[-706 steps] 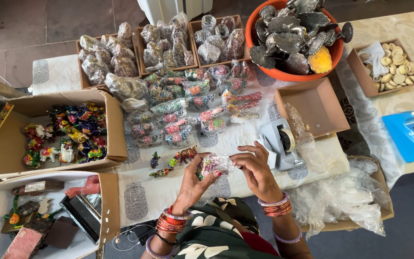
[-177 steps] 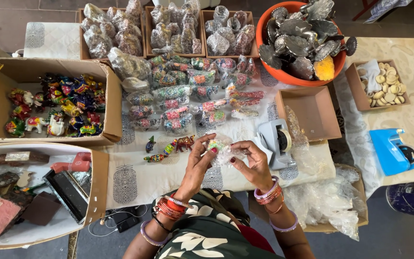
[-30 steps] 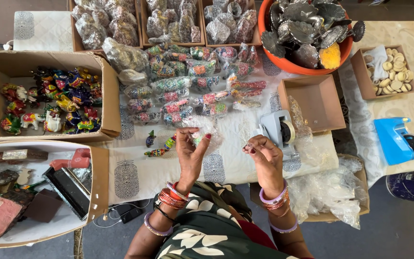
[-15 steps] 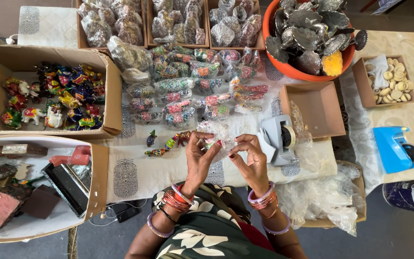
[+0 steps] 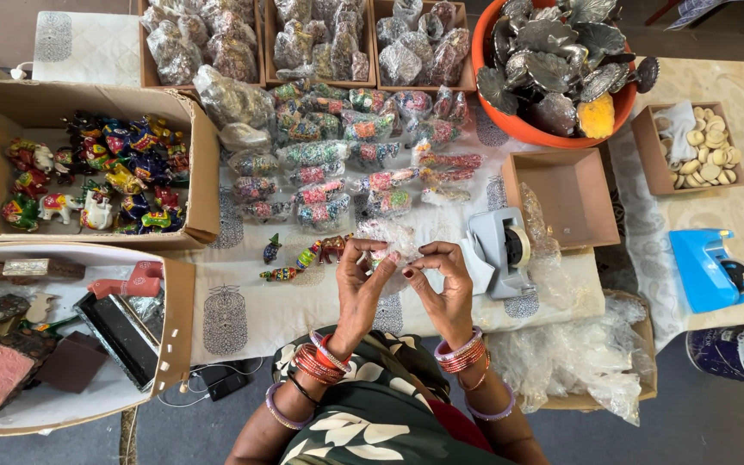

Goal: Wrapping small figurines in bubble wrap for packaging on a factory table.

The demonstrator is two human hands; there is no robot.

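Both hands pinch a small clear packet (image 5: 392, 244): left hand (image 5: 356, 288), right hand (image 5: 443, 284). Best keep fingertips tight near the opening. Tape dispenser (image 5: 499, 251) sits just right.

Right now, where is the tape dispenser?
In the head view, the tape dispenser sits on the table right of the right hand, below the empty box.

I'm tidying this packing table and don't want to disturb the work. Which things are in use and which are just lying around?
In use:
- left hand and right hand, both pinching a small clear packet
- loose painted figurines beside the hands
- grey tape dispenser

Lying about:
- orange bowl of metal pieces
- blue tape dispenser
- box of pale discs
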